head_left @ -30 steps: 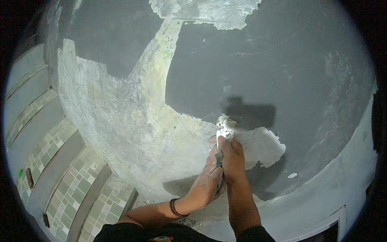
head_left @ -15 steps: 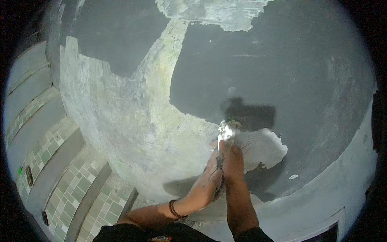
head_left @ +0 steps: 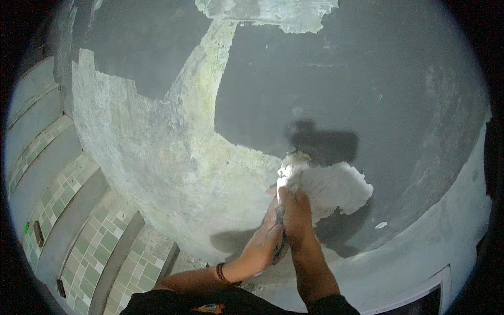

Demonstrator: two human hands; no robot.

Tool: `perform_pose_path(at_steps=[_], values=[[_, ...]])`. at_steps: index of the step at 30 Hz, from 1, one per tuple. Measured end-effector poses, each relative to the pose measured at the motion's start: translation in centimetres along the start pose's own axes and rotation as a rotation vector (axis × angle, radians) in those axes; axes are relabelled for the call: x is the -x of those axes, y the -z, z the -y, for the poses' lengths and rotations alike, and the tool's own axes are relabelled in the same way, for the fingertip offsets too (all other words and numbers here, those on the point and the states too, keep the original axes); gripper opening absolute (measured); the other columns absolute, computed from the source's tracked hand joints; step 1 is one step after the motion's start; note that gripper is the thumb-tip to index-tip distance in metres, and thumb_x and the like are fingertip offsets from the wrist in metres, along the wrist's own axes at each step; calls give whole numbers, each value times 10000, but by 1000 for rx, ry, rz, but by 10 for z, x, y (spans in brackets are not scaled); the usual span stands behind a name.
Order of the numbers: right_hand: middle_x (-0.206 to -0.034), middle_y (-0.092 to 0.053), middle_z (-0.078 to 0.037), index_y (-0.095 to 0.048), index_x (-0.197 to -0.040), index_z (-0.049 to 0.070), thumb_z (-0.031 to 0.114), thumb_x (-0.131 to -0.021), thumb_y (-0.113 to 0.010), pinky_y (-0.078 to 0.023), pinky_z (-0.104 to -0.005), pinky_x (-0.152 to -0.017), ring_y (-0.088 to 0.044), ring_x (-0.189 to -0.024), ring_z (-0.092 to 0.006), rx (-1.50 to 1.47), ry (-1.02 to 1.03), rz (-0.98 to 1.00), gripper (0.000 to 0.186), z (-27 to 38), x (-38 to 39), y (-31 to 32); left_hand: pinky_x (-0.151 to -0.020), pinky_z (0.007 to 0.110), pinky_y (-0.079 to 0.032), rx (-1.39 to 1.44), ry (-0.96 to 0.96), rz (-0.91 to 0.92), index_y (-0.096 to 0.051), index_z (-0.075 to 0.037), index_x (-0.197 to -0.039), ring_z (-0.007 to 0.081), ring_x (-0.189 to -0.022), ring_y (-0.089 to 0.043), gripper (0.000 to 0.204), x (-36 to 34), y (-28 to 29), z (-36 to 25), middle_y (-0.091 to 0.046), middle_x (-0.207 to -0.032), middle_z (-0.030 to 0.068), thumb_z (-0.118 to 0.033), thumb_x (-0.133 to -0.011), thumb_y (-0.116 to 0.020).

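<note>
Both my hands are closed round a scraper [head_left: 280, 211], held upright in front of me against the wall. My left hand [head_left: 261, 242] wraps its lower part from the left, and my right hand [head_left: 297, 212] grips higher up on the right. Only a narrow dark strip of the tool shows between them; the rest is hidden by my fingers. Crumpled whitish scrapings [head_left: 292, 165] stand at its upper end. There a pale bared patch [head_left: 336, 186] with ragged edges meets the dark grey paint coat [head_left: 315, 89] of the wall.
A larger bared area [head_left: 152, 142] of pale, yellowish plaster spreads to the left. Steps [head_left: 100, 231] faced with greenish tiles rise on the far left. A white frame [head_left: 438, 278] round a dark opening lies at lower right. A loose flake [head_left: 381, 225] clings low on the wall.
My hands and the scraper have shifted slightly left in the view, and the wall picture has slid a little left and up too. The grip stays the same.
</note>
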State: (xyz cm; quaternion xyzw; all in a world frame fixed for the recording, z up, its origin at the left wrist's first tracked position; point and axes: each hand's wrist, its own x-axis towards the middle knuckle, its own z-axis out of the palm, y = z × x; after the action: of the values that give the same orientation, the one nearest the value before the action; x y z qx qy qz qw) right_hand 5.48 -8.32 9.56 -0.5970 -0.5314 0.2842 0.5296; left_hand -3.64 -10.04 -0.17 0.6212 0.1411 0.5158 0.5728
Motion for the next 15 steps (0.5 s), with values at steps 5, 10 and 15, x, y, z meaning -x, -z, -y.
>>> perform_pose_path(at_steps=[5, 10, 15], values=[[-673, -570, -60, -714, -970, -10, 312, -936, -514, -421, -345, -584, -520, -614, -152, -28, 24, 11, 381, -7, -5, -5, -567, 274, -438, 109, 144, 6, 98, -48, -1560, 118, -664, -481, 746, 5, 4, -13, -562, -976, 81, -433, -1070, -313], [-660, -566, -52, -701, -968, -1, 314, -932, -510, -433, -340, -596, -525, -611, -158, -129, -180, 77, 371, -13, -2, -6, -529, 250, -407, -400, -258, -29, 85, -38, -1555, 101, -654, -477, 747, -11, 16, -18, -558, -984, 77, -457, -1068, -297], [-679, -611, -58, -700, -988, 9, 307, -950, -465, -454, -350, -616, -571, -613, -186, 114, 82, 87, 381, -16, -6, -8, -524, 236, -415, 76, 124, 11, 65, -30, -1560, 93, -634, -489, 726, 2, 13, -14, -570, -978, 60, -429, -1073, -298]])
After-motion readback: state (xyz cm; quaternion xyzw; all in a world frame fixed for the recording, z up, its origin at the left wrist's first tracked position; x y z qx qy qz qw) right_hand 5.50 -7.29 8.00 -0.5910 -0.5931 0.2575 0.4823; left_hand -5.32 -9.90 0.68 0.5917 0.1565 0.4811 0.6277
